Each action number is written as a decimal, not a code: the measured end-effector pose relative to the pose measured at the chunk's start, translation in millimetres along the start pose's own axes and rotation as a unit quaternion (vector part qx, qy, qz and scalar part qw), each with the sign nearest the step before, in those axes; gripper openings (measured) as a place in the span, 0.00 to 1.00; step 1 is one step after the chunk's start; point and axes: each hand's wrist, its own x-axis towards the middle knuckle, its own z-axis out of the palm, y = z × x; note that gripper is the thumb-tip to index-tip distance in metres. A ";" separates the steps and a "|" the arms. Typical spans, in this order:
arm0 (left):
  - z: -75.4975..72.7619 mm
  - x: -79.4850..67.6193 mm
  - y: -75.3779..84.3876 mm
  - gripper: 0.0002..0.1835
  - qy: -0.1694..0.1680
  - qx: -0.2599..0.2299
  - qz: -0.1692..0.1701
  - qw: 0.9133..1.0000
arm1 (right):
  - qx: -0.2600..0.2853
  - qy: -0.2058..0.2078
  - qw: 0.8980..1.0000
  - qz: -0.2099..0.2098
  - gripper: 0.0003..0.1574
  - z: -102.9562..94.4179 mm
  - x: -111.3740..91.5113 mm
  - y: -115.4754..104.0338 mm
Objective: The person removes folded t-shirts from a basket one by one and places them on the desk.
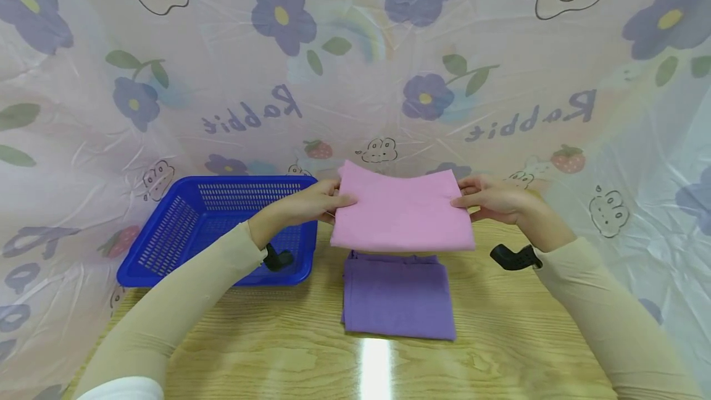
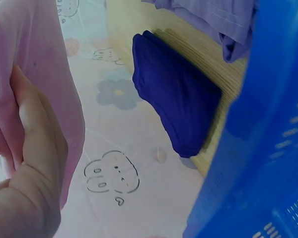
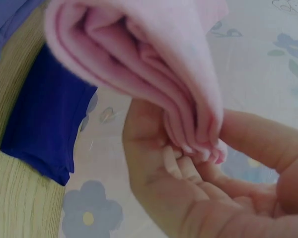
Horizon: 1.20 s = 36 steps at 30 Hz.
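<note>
A folded pink cloth (image 1: 404, 215) is held up between both hands, above the table. My left hand (image 1: 313, 201) pinches its left side, thumb on the near face and fingers behind. On the opposite side my right hand (image 1: 494, 197) grips the cloth the same way. The right wrist view shows several folded layers of the pink cloth (image 3: 139, 54) between thumb and fingers. Just below it in the head view lies a folded purple cloth (image 1: 397, 296). A folded dark blue cloth (image 2: 174, 91) lies on the table in both wrist views; the pink cloth hides it from the head view.
A blue plastic basket (image 1: 302, 273) with slotted walls stands on the wood-grain table (image 1: 266, 338), left of the cloths and under the left forearm. Behind the table hangs a printed curtain (image 1: 344, 110) with flowers and rabbits. A black device (image 1: 515, 257) sits at each wrist.
</note>
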 end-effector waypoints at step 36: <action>66.9 69.3 11.8 0.16 0.017 -0.058 -0.002 0.998 | -0.037 0.059 0.997 0.023 0.40 -58.7 -49.2 30.6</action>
